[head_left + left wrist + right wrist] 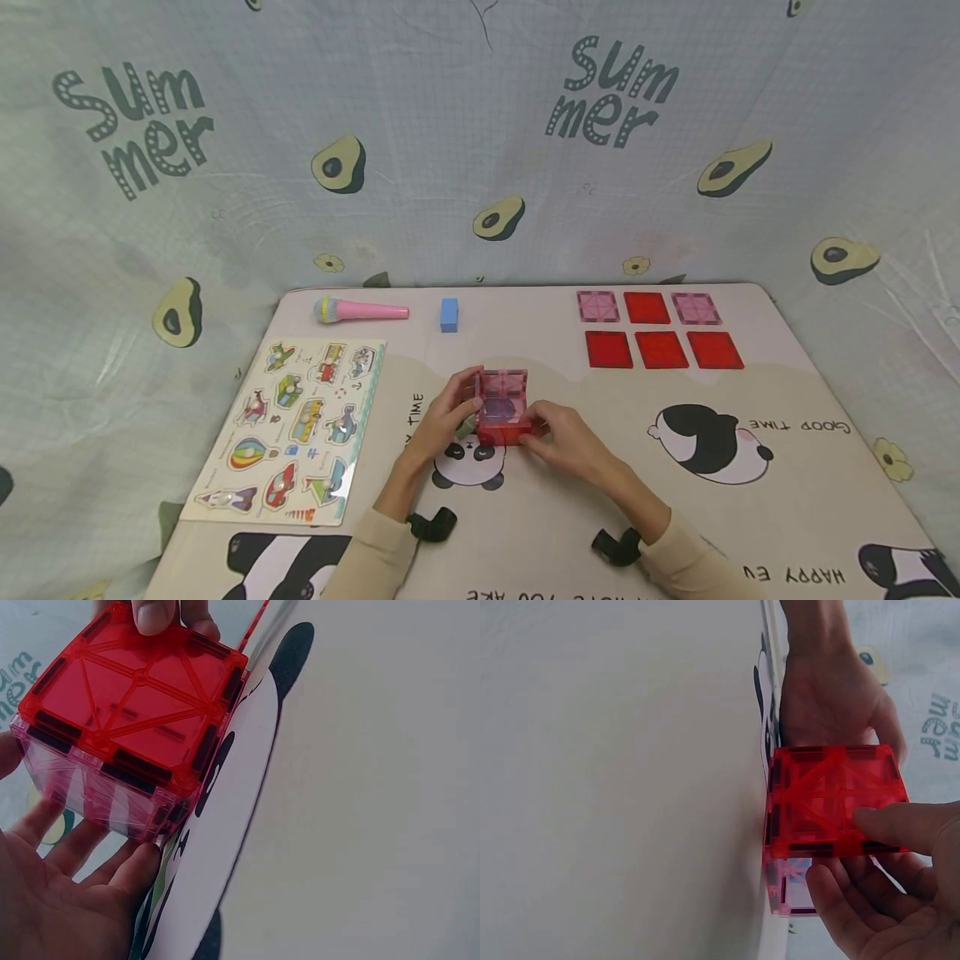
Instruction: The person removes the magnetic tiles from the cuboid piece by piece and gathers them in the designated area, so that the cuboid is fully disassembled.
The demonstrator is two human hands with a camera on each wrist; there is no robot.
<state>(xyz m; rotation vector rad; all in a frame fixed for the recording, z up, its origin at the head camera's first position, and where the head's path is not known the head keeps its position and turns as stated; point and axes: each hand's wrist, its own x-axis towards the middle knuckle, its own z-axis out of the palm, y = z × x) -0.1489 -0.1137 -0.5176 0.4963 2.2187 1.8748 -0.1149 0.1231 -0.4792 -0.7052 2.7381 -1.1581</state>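
Observation:
A small box of magnetic tiles (502, 383), see-through pink with a red front, sits on the table by the printed panda face. My left hand (446, 417) holds its left side, thumb near the top edge and fingers along the pink wall (90, 784). The red magnetic tile (142, 697) forms the side facing me. My right hand (566, 435) grips this tile at the box's right front corner. In the right wrist view its thumb (900, 823) lies on the red face, with the other fingers curled beside the box.
Loose red tiles (662, 350) and pink tiles (597, 307) lie in two rows at the back right. A blue block (448, 316) and a pink toy microphone (367, 310) lie along the back. On the left is a vehicle puzzle board (300, 379). A printed curtain (420, 100) hangs behind.

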